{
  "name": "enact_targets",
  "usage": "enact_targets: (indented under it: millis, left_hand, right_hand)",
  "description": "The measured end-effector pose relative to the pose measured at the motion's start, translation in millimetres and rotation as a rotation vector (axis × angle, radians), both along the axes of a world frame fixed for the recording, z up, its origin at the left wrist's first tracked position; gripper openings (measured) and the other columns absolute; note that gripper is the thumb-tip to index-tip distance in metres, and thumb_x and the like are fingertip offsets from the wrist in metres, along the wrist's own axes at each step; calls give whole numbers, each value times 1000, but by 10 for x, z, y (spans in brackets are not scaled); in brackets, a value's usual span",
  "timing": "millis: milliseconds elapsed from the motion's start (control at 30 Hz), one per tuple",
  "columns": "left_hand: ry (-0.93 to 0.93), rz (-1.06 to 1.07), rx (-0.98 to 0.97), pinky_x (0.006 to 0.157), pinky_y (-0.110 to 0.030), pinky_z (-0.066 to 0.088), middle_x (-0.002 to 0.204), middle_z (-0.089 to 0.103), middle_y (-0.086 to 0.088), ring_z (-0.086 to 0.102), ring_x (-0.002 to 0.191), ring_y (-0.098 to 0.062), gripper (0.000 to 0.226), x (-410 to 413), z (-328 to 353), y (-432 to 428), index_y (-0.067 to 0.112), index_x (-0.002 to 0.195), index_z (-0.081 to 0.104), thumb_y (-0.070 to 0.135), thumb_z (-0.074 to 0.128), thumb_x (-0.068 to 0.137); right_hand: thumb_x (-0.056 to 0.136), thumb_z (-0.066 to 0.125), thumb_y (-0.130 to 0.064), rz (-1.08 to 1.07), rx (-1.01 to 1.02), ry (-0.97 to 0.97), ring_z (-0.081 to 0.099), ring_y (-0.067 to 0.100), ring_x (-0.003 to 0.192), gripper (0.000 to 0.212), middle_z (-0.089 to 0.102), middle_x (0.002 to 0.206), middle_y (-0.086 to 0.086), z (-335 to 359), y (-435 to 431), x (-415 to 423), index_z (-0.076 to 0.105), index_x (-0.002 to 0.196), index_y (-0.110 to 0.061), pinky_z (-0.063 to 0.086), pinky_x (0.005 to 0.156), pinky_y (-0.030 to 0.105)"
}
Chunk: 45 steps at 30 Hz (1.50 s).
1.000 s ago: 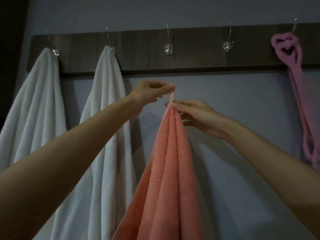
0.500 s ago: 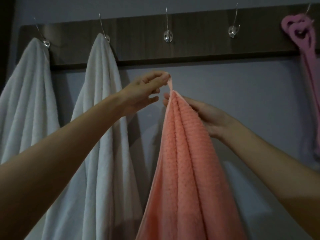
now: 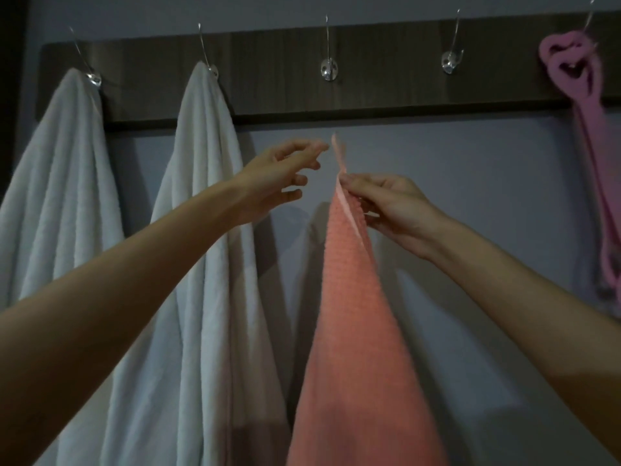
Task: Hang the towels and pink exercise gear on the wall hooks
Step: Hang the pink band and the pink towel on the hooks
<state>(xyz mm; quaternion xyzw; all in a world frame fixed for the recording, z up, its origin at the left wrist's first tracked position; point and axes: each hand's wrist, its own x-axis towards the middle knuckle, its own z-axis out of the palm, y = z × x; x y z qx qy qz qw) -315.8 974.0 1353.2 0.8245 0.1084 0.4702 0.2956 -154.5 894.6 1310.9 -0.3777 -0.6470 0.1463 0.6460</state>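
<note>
Your right hand [image 3: 379,203] pinches the coral towel [image 3: 353,314], seemingly soft and limp, at its top below the empty middle hook [image 3: 328,67], your left hand [image 3: 285,173] loose and empty beside its thin loop [image 3: 338,153], so take that loop

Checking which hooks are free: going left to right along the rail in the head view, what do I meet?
left white towel → second white towel → middle bare hook → next bare hook → pink gear
</note>
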Motion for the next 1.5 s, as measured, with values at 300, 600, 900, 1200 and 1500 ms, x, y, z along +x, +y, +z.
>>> enact_targets:
  millis: [300, 600, 900, 1200, 1500]
  left_hand:
    - [-85, 123, 52, 73, -25, 45, 107, 60, 11, 55, 94, -10, 32, -82, -32, -153, 30, 100, 66, 51, 65, 76]
    - [-149, 62, 23, 72, -23, 45, 101, 62, 12, 54, 94, -9, 25, 6, 68, -189, 24, 103, 68, 37, 67, 81]
    - [-98, 15, 63, 77, -25, 44, 107, 59, 11, 54, 102, -11, 33, 145, 351, -189, 28, 103, 64, 54, 54, 85]
    - [-192, 9, 98, 76, -25, 45, 109, 67, 10, 59, 96, -7, 40, 243, 524, -53, 28, 105, 68, 57, 57, 80]
    - [-372, 61, 184, 67, -19, 40, 87, 68, 16, 56, 85, 1, 18, 342, 856, 35, 28, 87, 73, 40, 73, 75]
  right_hand:
    - [81, 69, -34, -252, 94, -64, 62, 8, 78, 22, 68, 86, -3, 12, -101, -145, 72, 97, -18, 49, 72, 25]
    - [80, 71, -30, -351, 139, -77, 57, -7, 62, 12, 66, 80, -10, 53, -199, -120, 71, 88, -21, 41, 51, 8]
    - [82, 70, -26, -377, 195, -80, 61, -6, 69, 19, 68, 84, -9, 330, -197, -61, 71, 98, -15, 43, 54, 5]
    - [84, 67, -25, -362, 206, -66, 60, 1, 74, 16, 66, 83, -7, 607, -136, 0, 71, 97, -17, 45, 62, 13]
    - [84, 68, -23, -341, 256, -92, 59, -9, 57, 6, 63, 77, -9, 958, 34, 74, 71, 87, -20, 43, 47, 5]
